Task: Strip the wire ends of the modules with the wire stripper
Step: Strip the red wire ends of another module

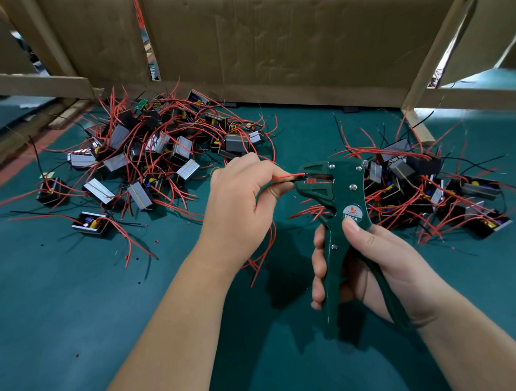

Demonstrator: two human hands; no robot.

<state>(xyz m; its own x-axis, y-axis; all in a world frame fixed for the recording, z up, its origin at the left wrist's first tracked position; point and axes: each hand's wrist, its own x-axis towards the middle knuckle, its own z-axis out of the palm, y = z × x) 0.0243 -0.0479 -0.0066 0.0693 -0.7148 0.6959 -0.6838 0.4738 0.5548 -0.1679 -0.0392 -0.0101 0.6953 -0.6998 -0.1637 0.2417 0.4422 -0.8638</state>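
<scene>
Nearest you, at 5 o'clock, your right hand (394, 266) grasps the dark green plastic wire stripper (337, 204) upright by its 2 handles. The fingers (319, 269) are curled round the front handle, the palm backs the rear one, and the thumb (351, 225) presses just below the round label.

At the centre, your left hand (236, 205) pinches a thin red insulated wire (284, 177) between thumb and forefinger, the other fingers curled under. The wire's end lies inside the stripper's jaws, entering from the 9 o'clock side. More red wires hang beneath that hand; you cannot tell what they join.

Farther out on the teal work mat (79, 304), 1 heap of small black modules with red leads (150, 152) lies at 10 o'clock and a 2nd heap of modules (426, 186) at 2 o'clock, well apart. At 12 o'clock stands a brown cardboard wall (275, 42).
</scene>
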